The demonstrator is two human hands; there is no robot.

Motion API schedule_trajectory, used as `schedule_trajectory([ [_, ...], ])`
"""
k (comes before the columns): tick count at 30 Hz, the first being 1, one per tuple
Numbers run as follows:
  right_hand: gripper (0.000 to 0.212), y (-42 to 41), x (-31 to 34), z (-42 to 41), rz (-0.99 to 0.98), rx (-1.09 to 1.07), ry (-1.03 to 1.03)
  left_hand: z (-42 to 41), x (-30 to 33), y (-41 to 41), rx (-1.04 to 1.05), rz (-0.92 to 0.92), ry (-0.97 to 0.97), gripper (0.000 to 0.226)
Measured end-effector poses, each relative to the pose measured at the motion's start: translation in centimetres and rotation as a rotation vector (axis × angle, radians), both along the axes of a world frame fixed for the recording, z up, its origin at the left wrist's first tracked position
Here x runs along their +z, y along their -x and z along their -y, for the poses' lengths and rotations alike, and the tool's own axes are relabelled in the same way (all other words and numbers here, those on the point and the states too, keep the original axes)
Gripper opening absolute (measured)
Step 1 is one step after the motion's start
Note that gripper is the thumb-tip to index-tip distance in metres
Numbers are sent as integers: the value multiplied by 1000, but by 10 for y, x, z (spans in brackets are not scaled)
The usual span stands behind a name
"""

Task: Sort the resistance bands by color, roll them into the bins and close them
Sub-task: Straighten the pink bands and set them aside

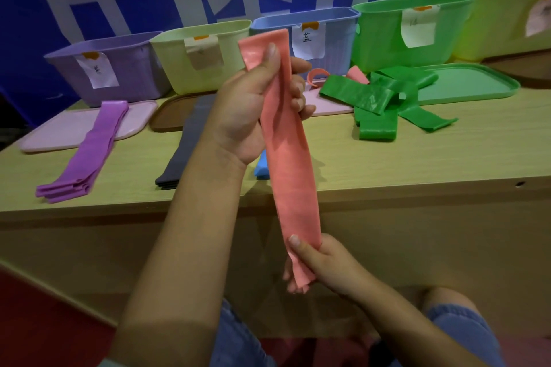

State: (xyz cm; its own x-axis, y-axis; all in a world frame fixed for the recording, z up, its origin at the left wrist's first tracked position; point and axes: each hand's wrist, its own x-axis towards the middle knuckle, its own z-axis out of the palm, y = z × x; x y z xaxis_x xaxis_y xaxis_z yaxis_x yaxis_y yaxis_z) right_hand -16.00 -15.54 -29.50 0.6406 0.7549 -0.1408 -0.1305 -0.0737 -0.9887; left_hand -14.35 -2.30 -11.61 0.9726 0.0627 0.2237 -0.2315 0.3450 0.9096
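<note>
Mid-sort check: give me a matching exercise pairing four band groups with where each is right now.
Bands:
1. pink band
2. purple bands
3. green bands
4. dark grey bands

Places:
A. loose tangle before the green bin
B. flat stack, far end on the pink lid
C. held in the air by left hand and right hand
D. flat stack, far end on the brown lid

Pairs: 1-C, 2-B, 3-A, 4-D

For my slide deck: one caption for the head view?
Both hands stretch a pink band above the table, bins behind.
</note>
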Motion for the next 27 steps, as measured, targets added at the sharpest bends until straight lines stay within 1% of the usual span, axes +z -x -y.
schedule_trajectory([
  [2,45,1,-1,-1,83,-24,44,1,1,0,0,-10,-14,39],
  [5,37,1,-2,-1,173,-69,76,-2,1,0,4,-10,-5,39],
  [6,35,0,-4,-1,174,-89,78,-3,1,-1,5,-7,10,39],
  [7,39,0,-7,-1,168,-119,78,-5,1,-1,7,-2,25,39],
  [9,53,0,-14,-1,177,-194,90,-8,2,-1,15,3,34,39],
  [10,55,0,-17,-2,188,-218,101,-9,3,-1,22,1,24,39],
  [11,55,1,-19,-2,193,-222,106,-9,2,-1,33,-3,7,38],
  [13,45,3,-21,-3,188,-207,109,-9,2,-1,58,-15,-14,39],
  [14,42,4,-20,-4,179,-203,109,-10,2,-2,71,-21,-1,39],
  [15,44,4,-20,-6,177,-207,105,-11,3,-2,85,-24,24,38],
  [17,51,3,-17,-8,183,-247,89,-13,5,-4,118,-14,82,37],
  [20,52,-1,-12,-6,222,-287,39,-13,5,-3,139,25,90,36],
  [23,68,-5,-5,4,285,-262,-39,-16,-1,3,122,45,71,36],
  [24,70,-6,-2,9,306,-262,-59,-17,-3,5,117,37,80,36],
  [26,65,-6,8,18,357,-271,-91,-17,-9,8,105,9,104,36],
  [27,57,-6,15,22,383,-284,-94,-15,-12,10,93,-3,117,36],
])
